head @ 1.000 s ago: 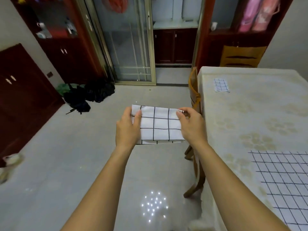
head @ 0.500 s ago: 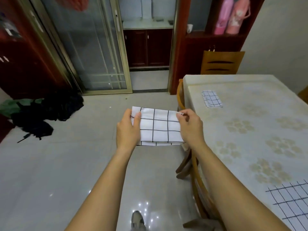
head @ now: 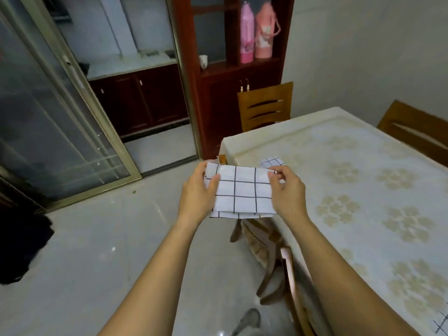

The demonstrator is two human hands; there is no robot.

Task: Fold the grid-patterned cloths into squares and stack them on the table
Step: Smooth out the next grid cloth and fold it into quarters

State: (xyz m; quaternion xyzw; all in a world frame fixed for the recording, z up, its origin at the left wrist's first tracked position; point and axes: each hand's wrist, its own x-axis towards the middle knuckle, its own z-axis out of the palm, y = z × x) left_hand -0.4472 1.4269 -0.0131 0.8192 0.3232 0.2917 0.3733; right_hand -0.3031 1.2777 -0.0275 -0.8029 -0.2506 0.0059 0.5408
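I hold a folded white cloth with a black grid (head: 242,192) in the air, beside the table's near left corner. My left hand (head: 197,198) grips its left edge and my right hand (head: 287,194) pinches its upper right corner. Several layers show along its lower edge. A smaller folded grid cloth (head: 272,162) lies on the table (head: 363,151), partly hidden behind the held cloth and my right fingers. The corner of another grid cloth (head: 442,324) shows at the table's bottom right edge.
The table has a cream floral cover. A wooden chair (head: 274,253) is tucked under its left side below my hands; other chairs stand at the far end (head: 265,106) and right (head: 414,127). A dark wood cabinet (head: 232,76), sliding glass doors and dark items (head: 21,248) on the floor surround.
The view has swung right and nearer the table. The held cloth now overlaps the small folded cloth on the table. Both hands keep their grip.
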